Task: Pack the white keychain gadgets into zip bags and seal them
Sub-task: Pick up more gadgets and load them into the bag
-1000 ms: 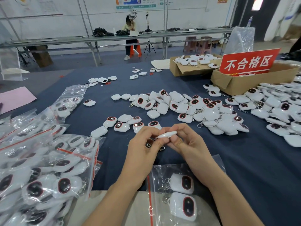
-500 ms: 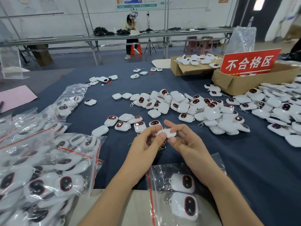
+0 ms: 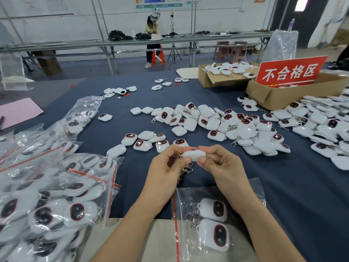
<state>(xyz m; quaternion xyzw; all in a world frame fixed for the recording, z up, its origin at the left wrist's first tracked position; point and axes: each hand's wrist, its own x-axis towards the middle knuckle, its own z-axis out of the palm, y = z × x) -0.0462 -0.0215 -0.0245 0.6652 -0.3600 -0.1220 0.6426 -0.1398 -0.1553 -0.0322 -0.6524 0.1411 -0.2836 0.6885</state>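
White keychain gadgets [image 3: 77, 212] inside zip bags [image 3: 47, 195] are heaped at my far left, on the near corner of the table [image 3: 283, 186], their red strips crossing one another. Behind that heap lies a pink sheet [image 3: 18, 112], and one more filled bag [image 3: 81, 118] sits farther back. A short row of loose gadgets [image 3: 139, 143] lies on the dark cloth just beyond my hands, most of them face up. My left hand [image 3: 166, 167] is curled, its fingers [image 3: 186, 159] pinching the left end of the held gadget [image 3: 194, 155], which is turned edge-on and lifted off the table between both hands. Metal key clasps [image 3: 186, 170] dangle under it beside my left palm. My right hand [image 3: 219, 165] has its fingers [image 3: 203, 159] pinching the other end, thumb beneath and forefinger on top. Under my forearms lies a flat zip bag [image 3: 186, 203] with its red strip along the left side, holding two gadgets [image 3: 213, 209] face up, one behind the other; my right forearm crosses over it. Farther back and to the right spreads a big loose pile [image 3: 226, 125], some pieces face down. At the far right another pile [image 3: 321, 125] runs off the edge, behind it two cardboard boxes [image 3: 273, 95] and a red sign [image 3: 290, 71] with white characters.
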